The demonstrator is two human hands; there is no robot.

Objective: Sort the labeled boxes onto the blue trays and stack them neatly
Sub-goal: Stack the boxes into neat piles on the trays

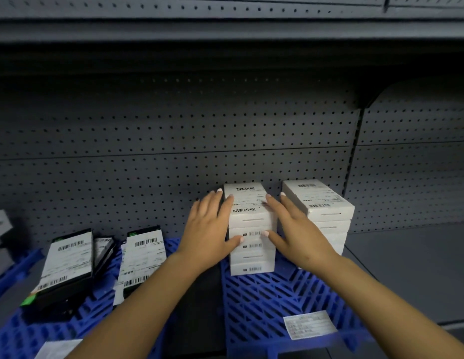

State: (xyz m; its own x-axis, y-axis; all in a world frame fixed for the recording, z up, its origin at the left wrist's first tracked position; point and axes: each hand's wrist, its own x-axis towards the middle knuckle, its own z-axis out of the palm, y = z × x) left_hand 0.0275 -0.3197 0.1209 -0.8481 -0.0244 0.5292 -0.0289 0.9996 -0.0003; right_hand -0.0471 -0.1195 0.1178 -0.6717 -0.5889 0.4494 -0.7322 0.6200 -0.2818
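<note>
1. Between the two hands stands a stack (251, 229) of white labeled boxes, on the right tray (264, 301), against the pegboard (173, 151).
2. The left hand (208, 229) lies flat against the stack's left side, fingers straight, thumb touching the front of a middle box; it presses rather than clasps.
3. The right hand (295, 226) presses the stack's right side the same way, fingers straight over the top box, thumb on the front.
4. Just right of the right hand, partly behind it, a second white stack (326, 216) stands on the same tray.
5. Well left of the left hand, black boxes (67, 263) with white labels lie on the left tray (31, 335); another pile (142, 260) lies just beside the left forearm.
6. Under the right forearm, a loose label (309, 324) lies on the right tray.
</note>
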